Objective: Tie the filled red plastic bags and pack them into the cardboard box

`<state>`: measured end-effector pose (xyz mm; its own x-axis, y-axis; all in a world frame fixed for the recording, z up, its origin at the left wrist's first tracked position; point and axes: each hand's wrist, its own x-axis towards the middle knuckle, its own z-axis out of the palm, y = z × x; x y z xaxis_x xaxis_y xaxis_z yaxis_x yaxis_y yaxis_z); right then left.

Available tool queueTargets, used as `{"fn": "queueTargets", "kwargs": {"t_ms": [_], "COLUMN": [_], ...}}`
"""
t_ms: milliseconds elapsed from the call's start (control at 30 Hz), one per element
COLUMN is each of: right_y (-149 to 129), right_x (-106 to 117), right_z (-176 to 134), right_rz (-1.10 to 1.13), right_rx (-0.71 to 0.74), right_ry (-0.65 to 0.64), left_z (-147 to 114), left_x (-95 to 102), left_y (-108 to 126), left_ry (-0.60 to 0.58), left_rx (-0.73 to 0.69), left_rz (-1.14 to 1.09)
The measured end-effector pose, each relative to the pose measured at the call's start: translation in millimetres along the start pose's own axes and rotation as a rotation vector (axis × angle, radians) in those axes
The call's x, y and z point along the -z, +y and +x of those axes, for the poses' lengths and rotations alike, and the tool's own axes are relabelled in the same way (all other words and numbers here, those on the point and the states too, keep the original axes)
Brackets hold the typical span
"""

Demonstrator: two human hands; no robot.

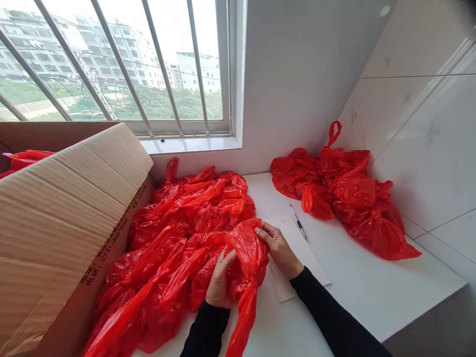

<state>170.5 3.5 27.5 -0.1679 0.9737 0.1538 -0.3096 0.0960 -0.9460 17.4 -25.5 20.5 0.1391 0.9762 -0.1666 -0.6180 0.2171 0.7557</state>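
At the lower centre of the frame, a person's two bare hands in black sleeves are holding a knotted red plastic bag (247,250) above a white surface (360,272). The right hand (278,248) is pinching the bag's upper edge in a narrow grip of thumb and fingers; the left hand (218,281) is gripping its near left side, the fingers partly hidden. A twisted tail is hanging from the knot toward the bottom edge. A heap of red bags (197,210) is filling the centre left, and a second pile (357,191) is lying at the right, against the wall. A black-and-clear pen (298,221) is resting by white paper (297,258) bearing tiny, unreadable marks. At the left, a cardboard box (70,198) is showing dark Chinese print running diagonally, including "电话" and a number beginning 0731. A barred window (201,106) is occupying the upper left.
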Motion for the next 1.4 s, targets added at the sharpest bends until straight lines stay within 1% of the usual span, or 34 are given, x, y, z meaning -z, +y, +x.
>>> {"fn": "queueTargets", "kwargs": {"t_ms": [133,300,400,500,600,867,1067,1200,1400], "right_y": [6,0,1,3,3,-1,-7,-11,-5], "right_x": [4,4,4,4,5,7,11,14,13], "right_z": [-3,-5,-4,-4,-6,-7,-5,-5,-4], "right_rz": [0.036,0.052,0.064,0.072,0.071,0.083,0.053,-0.004,-0.009], "right_rx": [0.01,-0.018,-0.022,-0.041,-0.064,-0.047,-0.116,-0.119,-0.103], "right_ry": [0.018,-0.033,-0.023,-0.035,-0.064,-0.053,-0.108,-0.155,-0.107], "left_z": [5,11,10,8,7,6,6,6,3], "left_x": [5.9,17.6,17.4,15.6,15.1,9.5,10.7,12.2,8.3], "left_y": [-6,-12,-12,-10,-10,-7,-3,-1,2], "left_ry": [-0.055,-0.111,-0.155,-0.173,-0.156,-0.088,-0.009,0.018,0.026], "left_rx": [0.067,0.073,0.067,0.064,0.057,0.062,0.045,0.069,0.104], "left_rz": [-0.039,-0.059,-0.053,-0.049,-0.055,-0.083,-0.149,-0.185,-0.181]}}
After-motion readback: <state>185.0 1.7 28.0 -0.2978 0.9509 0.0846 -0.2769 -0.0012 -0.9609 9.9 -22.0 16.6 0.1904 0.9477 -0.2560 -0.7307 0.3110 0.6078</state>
